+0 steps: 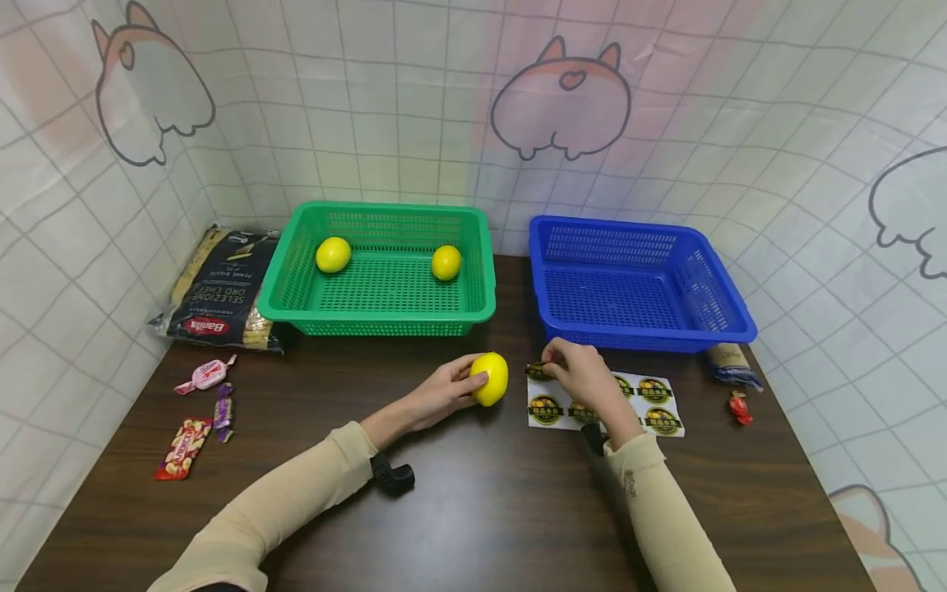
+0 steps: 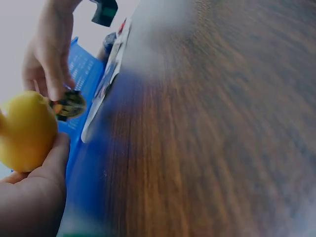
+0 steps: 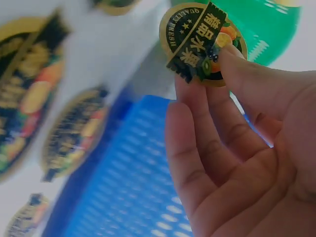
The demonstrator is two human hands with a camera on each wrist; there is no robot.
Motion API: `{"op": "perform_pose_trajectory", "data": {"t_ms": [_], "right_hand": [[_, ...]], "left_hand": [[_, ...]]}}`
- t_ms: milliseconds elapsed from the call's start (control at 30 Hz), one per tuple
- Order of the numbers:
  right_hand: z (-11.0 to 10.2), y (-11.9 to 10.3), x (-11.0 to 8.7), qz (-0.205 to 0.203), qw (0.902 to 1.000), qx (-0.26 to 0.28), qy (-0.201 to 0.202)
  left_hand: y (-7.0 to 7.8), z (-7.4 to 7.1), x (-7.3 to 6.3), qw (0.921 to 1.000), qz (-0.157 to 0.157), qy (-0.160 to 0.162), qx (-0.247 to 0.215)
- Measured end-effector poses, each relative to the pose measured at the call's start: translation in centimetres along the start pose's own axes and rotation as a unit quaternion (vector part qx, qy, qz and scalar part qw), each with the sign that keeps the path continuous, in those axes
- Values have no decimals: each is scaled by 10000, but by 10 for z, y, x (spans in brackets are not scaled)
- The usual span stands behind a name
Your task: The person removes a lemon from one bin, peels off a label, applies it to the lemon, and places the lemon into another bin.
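My left hand (image 1: 441,390) grips a yellow lemon (image 1: 490,379) over the middle of the table, thumb across its near side. In the right wrist view, my right hand (image 3: 237,133) pinches a round black-and-gold fruit sticker (image 3: 202,44) between thumb and fingers. Below that hand lies a white sheet of similar stickers (image 1: 547,421), partly hidden by the hand and wrist. The left wrist view shows the pinched sticker (image 2: 71,104) beside the lemon (image 2: 28,131).
Behind stand a green basket (image 1: 377,326) with two lemons and a blue basket (image 1: 644,335). A Barilla pasta bag (image 1: 222,288) leans at the left. Wrapped sweets (image 1: 207,375) lie at left; a red sweet (image 1: 740,407) and a small packet (image 1: 732,364) lie at right.
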State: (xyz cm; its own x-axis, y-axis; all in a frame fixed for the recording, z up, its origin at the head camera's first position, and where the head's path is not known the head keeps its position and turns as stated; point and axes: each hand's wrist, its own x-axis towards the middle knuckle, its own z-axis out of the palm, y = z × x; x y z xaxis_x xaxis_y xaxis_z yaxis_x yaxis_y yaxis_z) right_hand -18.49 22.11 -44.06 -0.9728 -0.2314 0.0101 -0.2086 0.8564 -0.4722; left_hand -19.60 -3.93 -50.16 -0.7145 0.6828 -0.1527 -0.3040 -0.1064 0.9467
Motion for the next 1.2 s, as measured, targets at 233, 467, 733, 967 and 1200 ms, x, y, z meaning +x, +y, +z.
{"op": "perform_pose_trajectory", "data": {"t_ms": [233, 467, 733, 967, 1200], "right_hand": [[-15, -27, -5, -252, 9917, 1259, 90], [-13, -46, 0, -242, 9738, 2249, -227], [-1, -49, 3, -102, 9693, 2442, -281], [1, -52, 2, 16, 9715, 2370, 98], [9, -58, -1, -156, 9789, 1918, 689]], "left_hand": [[1, 0, 1, 9994, -121, 15, -326], [0, 3, -2, 9986, -280, 7, -439], [2, 5, -5, 9960, -101, -194, -871], [5, 9, -4, 9934, 73, -318, -1096], [5, 11, -4, 9899, 29, -423, -1350]]}}
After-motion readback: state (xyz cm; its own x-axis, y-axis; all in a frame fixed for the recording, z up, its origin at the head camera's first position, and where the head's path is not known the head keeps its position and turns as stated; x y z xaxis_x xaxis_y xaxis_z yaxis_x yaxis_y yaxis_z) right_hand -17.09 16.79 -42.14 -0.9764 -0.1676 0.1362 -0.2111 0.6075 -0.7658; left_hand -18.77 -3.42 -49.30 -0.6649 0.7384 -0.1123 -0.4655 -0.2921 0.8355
